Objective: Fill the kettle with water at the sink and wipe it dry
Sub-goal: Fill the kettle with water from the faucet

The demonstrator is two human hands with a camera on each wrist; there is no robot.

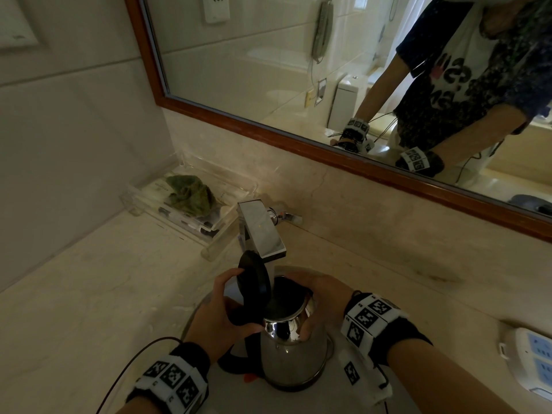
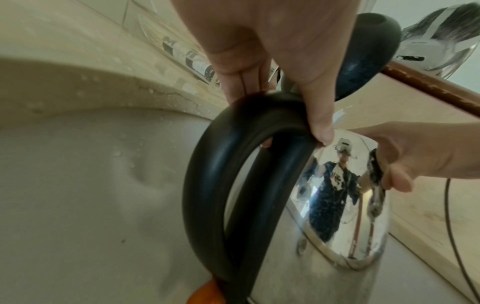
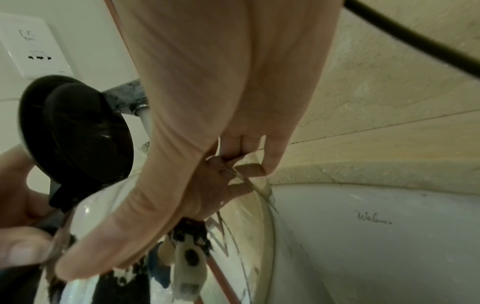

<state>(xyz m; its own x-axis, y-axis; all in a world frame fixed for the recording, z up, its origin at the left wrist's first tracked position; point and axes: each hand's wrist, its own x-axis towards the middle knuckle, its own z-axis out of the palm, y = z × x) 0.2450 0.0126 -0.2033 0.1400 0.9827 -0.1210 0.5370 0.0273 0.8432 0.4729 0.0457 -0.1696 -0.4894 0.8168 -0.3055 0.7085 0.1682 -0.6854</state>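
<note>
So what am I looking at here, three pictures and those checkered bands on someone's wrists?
No machine here: a person wears three cameras. The big picture comes from the head, the other two from the wrists, each looking along a hand. The checkered wristbands are part of that recording gear.

The kettle is held in the sink under the tap, lid flipped open. The left hand grips the black handle; the right hand curls round the shiny body near the rim.

On the counter a green cloth lies in a clear tray. The mirror reflects the person.
</note>
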